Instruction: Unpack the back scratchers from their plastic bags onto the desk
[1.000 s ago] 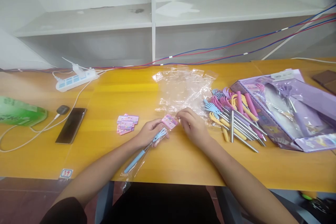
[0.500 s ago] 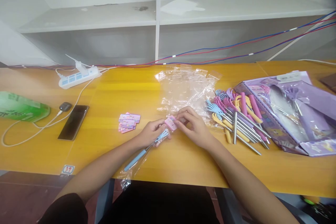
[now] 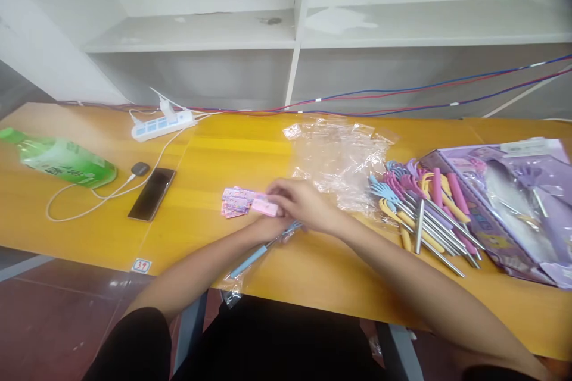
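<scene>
My right hand (image 3: 301, 205) reaches across my left and pinches a small pink card (image 3: 264, 208) by its right end. That card lies against the right side of a small pile of pink and purple printed cards (image 3: 235, 200). Underneath, my left hand (image 3: 273, 226) is partly covered by the right, its fingers mostly hidden. It grips a light-blue back scratcher (image 3: 248, 262) in a clear plastic bag (image 3: 233, 293), the blue handle pointing down toward the table's front edge. The scratcher's blue claw end shows just past the hands.
Clear plastic bags (image 3: 339, 161) lie spread behind my hands. Several coloured back scratchers (image 3: 429, 214) are heaped at right, beside an open purple box (image 3: 491, 220). On the left are a phone (image 3: 152, 194), a green bottle (image 3: 67, 161) and a power strip (image 3: 163, 125) with cables.
My right hand has moved left, from the bag's end to the edge of the card pile, crossing over my left hand. The view has swung left.
</scene>
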Motion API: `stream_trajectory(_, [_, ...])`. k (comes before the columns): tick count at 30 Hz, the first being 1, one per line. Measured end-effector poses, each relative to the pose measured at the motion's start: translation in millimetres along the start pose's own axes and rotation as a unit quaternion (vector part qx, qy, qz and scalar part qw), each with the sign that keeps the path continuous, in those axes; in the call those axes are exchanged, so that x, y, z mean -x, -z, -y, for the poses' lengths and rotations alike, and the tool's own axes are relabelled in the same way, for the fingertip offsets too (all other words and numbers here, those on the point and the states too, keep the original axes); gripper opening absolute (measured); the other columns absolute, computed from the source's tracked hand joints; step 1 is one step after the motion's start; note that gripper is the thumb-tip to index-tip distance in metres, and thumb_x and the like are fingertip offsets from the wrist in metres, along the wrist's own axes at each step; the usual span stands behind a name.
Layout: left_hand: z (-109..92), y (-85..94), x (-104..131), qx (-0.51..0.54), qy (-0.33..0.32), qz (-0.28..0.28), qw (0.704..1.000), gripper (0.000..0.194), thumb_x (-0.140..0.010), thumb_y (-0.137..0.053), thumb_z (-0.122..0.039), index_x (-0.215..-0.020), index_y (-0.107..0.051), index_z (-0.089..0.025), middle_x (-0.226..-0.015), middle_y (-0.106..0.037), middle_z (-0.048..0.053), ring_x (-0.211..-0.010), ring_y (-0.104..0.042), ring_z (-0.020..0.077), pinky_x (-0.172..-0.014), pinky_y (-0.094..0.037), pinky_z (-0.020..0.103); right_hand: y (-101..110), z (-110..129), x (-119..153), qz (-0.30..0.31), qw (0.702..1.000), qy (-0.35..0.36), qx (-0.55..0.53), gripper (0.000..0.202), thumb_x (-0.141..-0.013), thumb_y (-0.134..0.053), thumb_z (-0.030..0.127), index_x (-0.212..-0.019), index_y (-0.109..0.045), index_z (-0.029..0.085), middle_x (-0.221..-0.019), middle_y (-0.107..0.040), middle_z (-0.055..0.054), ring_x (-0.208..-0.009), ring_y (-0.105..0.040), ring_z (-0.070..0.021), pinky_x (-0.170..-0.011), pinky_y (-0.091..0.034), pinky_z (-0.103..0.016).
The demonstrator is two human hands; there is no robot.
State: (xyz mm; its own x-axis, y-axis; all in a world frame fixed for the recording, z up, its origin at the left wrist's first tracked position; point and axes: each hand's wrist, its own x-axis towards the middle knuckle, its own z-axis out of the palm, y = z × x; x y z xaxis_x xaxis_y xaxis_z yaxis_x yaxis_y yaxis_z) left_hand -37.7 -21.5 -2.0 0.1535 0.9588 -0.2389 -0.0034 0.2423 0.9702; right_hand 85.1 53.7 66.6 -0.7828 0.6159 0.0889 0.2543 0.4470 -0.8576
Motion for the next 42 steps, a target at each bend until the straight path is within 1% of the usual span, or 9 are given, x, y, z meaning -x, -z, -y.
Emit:
stream_trajectory(3, [-5.2,2.6,3.4,-0.070,0.003,0.036,0.997,0.043,-0.102,-0.056,-0.047,-0.091,-0.079,-0.013,-0.071,-0.070,0.008,-0.046,-0.050,0.0115,-0.046,-0.040,0.026,-16.7,12.4,-44.1,0.072,0.993,0.015,0.089,0.009,-0.098,-0.069,0.011,-0.100,-0.074,0.018,-0.086,-0.076,-0.001,-0.076,-0.071,-0.0132,-0.069,-0.052,-0.023])
stream_trajectory(6, [-3.8,2.0,1.2,-0.056,-0.013,0.014,0.998,0.041,-0.101,-0.057,-0.048,-0.087,-0.076,-0.014,-0.069,-0.070,0.007,-0.043,-0.051,0.0116,-0.043,-0.040,0.026,-14.1,13.8,-49.7,0.005,0.985,0.040,0.168,0.012,-0.099,-0.066,0.010,-0.107,-0.073,0.015,-0.111,-0.074,-0.010,-0.087,-0.071,-0.0175,-0.077,-0.054,-0.029])
stream_trajectory(10, [3.0,0.8,-7.1,0.036,-0.029,-0.046,0.998,0.040,-0.100,-0.062,-0.056,-0.105,-0.068,-0.016,-0.065,-0.068,0.002,-0.039,-0.054,0.0119,-0.039,-0.039,0.023,5.3,6.5,8.5,-0.168,0.967,0.101,0.162,0.014,-0.106,-0.055,0.019,-0.112,-0.068,0.020,-0.106,-0.069,-0.007,-0.087,-0.067,-0.0184,-0.081,-0.054,-0.033])
stream_trajectory(13, [2.7,4.0,-12.9,0.088,-0.056,-0.130,0.986,0.038,-0.103,-0.058,-0.054,-0.121,-0.061,-0.020,-0.080,-0.074,0.001,-0.036,-0.052,0.0088,-0.035,-0.036,0.020,0.1,0.3,65.2,-0.240,0.959,0.061,0.141,0.012,-0.107,-0.054,0.022,-0.112,-0.065,0.023,-0.095,-0.064,-0.005,-0.070,-0.058,-0.0158,-0.067,-0.051,-0.031])
stream_trajectory(19, [-8.9,13.1,-16.8,0.114,-0.097,-0.246,0.957,0.032,-0.102,-0.059,-0.050,-0.116,-0.059,-0.021,-0.092,-0.078,0.002,-0.036,-0.053,0.0060,-0.034,-0.038,0.018,-70.8,-2.0,138.5,-0.049,0.970,0.107,0.212,0.012,-0.105,-0.062,0.032,-0.109,-0.065,0.021,-0.105,-0.059,-0.010,-0.079,-0.060,-0.0187,-0.067,-0.055,-0.033])
stream_trajectory(24, [-17.7,19.4,-18.3,0.228,-0.107,-0.313,0.915,0.029,-0.098,-0.065,-0.039,-0.118,-0.060,-0.018,-0.090,-0.078,0.004,-0.050,-0.066,0.0096,-0.053,-0.057,0.022,-98.6,-16.4,160.0,-0.112,0.955,0.040,0.272,0.009,-0.104,-0.062,0.027,-0.103,-0.065,0.018,-0.096,-0.057,-0.008,-0.071,-0.057,-0.0193,-0.061,-0.052,-0.034])
stream_trajectory(29, [-22.1,19.5,-19.0,0.338,-0.091,-0.366,0.862,0.024,-0.090,-0.073,-0.027,-0.108,-0.062,-0.016,-0.086,-0.076,0.003,-0.071,-0.075,0.0150,-0.083,-0.065,0.034,-97.6,-31.3,155.3,-0.213,0.936,0.040,0.276,0.012,-0.105,-0.063,0.029,-0.111,-0.067,0.020,-0.091,-0.058,-0.006,-0.068,-0.058,-0.0169,-0.057,-0.049,-0.031])
stream_trajectory(34, [-28.0,23.4,-16.5,0.376,-0.133,-0.372,0.838,0.015,-0.094,-0.069,-0.029,-0.099,-0.061,-0.017,-0.084,-0.074,0.003,-0.078,-0.077,0.0162,-0.095,-0.063,0.038,-89.2,-35.7,154.3,-0.275,0.910,0.036,0.309,0.007,-0.105,-0.062,0.026,-0.109,-0.065,0.022,-0.084,-0.058,-0.003,-0.060,-0.056,-0.0133,-0.049,-0.042,-0.027])
stream_trajectory(42, [-30.4,30.1,-18.5,0.367,-0.184,-0.368,0.834,0.013,-0.100,-0.065,-0.029,-0.107,-0.061,-0.018,-0.085,-0.075,0.004,-0.079,-0.077,0.0169,-0.089,-0.064,0.036,-51.4,-24.0,200.4,-0.203,0.949,-0.023,0.239,0.011,-0.109,-0.052,0.026,-0.099,-0.057,0.025,-0.079,-0.057,-0.001,-0.056,-0.058,-0.0152,-0.048,-0.046,-0.029])
